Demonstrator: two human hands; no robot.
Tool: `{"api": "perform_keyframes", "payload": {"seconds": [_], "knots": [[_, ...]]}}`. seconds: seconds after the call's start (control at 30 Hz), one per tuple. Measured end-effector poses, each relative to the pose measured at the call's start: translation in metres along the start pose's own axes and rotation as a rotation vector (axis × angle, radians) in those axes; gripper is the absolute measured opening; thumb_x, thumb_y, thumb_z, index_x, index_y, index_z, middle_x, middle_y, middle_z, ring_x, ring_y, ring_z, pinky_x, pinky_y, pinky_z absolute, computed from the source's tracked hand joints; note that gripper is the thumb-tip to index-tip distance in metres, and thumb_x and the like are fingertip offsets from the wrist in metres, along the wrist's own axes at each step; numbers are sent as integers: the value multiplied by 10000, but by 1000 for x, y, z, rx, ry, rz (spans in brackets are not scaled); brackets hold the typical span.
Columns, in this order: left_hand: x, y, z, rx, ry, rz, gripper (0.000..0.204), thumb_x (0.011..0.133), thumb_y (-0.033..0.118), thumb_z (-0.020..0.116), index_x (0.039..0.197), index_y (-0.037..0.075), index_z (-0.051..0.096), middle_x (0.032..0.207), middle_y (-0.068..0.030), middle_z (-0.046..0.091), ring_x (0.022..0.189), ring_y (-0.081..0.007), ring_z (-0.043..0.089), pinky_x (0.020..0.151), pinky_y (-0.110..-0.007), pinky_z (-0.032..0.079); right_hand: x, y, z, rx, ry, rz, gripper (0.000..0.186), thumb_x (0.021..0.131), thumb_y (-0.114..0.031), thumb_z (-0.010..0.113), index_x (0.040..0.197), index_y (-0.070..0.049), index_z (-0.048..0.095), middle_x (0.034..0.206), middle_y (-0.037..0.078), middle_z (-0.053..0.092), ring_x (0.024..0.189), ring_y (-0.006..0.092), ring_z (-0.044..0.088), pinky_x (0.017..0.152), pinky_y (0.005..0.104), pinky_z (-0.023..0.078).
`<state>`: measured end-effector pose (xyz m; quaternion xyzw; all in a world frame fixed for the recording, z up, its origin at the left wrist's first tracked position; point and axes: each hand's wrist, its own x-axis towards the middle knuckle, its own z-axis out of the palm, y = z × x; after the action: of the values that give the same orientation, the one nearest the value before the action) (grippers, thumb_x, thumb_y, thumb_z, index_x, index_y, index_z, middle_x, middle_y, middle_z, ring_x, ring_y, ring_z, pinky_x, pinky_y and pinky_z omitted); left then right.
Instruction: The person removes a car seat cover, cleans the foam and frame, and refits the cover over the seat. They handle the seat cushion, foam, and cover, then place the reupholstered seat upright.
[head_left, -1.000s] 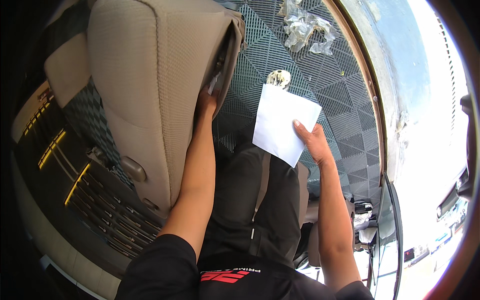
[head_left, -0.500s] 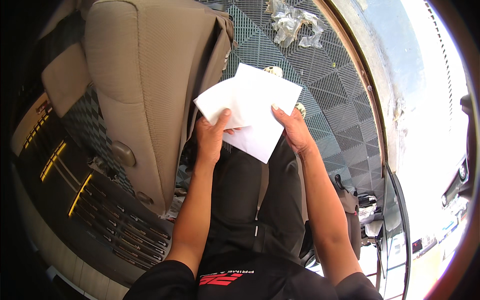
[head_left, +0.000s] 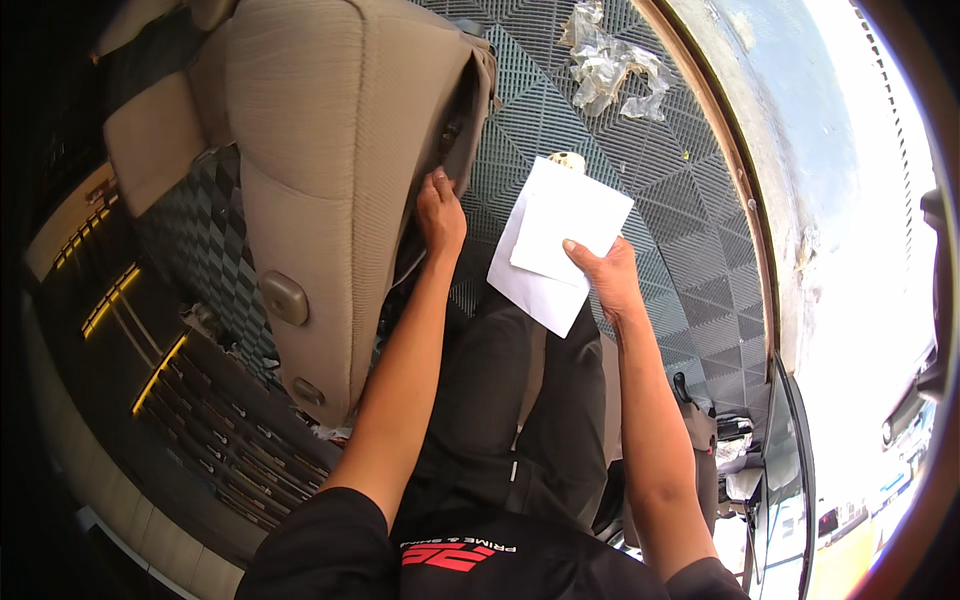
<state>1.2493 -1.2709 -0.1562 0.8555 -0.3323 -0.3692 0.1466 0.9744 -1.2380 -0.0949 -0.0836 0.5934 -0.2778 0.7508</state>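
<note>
White paper sheets [head_left: 560,245] sit pinched in your right hand [head_left: 605,280], thumb on top, held just above your dark trousers [head_left: 500,400]. Your left hand [head_left: 440,215] is up against the edge of the beige car seat [head_left: 330,170], fingers curled onto the fabric by the seat's side. Past the papers, a small pale object [head_left: 568,160] lies on the dark ribbed floor mat [head_left: 660,250], with crumpled clear plastic [head_left: 610,62] further out near the door sill [head_left: 730,170].

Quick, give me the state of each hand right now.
Left hand: fingers tucked into the seat-back pocket of the beige car seat; grip cannot be told.
Right hand: closed on white paper sheets.
</note>
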Motion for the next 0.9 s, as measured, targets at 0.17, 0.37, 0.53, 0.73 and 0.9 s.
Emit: {"api": "perform_keyframes", "payload": {"seconds": [0.17,0.37,0.53,0.73,0.9], "knots": [[81,-73,41,377,322,185,492,1013,248,665,1415,-27,600,1318,-271,693,1208,-389,685,1037,-432,521,0,-6,-3,-39,12,21,304,918,-67,764,1180,72,698,1098,123,757,973,187,724,894,337,575],[119,-64,43,417,-22,-22,545,968,301,721,1451,75,612,1393,-216,674,1307,-370,640,1100,-459,499,1,-7,-7,-115,-9,35,300,923,-64,759,1184,71,696,1101,120,755,958,178,718,881,334,574],[78,1,14,447,39,-171,436,979,297,704,1363,89,684,1327,-204,707,1233,-378,681,1062,-467,530,2,4,-13,-137,-29,39,281,935,-64,756,1175,71,702,1089,111,760,948,167,711,873,325,571],[7,65,-27,724,-36,54,244,970,232,703,1057,10,757,999,-223,769,974,-423,743,837,-520,589,-4,15,-17,-142,-16,51,289,936,-82,762,1173,72,704,1083,112,761,950,170,711,875,331,571],[-41,95,-45,613,69,246,289,954,242,710,1021,-38,731,1044,-242,693,981,-431,690,853,-506,567,-8,6,-23,-144,25,23,302,940,-87,757,1188,73,695,1098,121,757,957,176,709,884,332,567]]}}
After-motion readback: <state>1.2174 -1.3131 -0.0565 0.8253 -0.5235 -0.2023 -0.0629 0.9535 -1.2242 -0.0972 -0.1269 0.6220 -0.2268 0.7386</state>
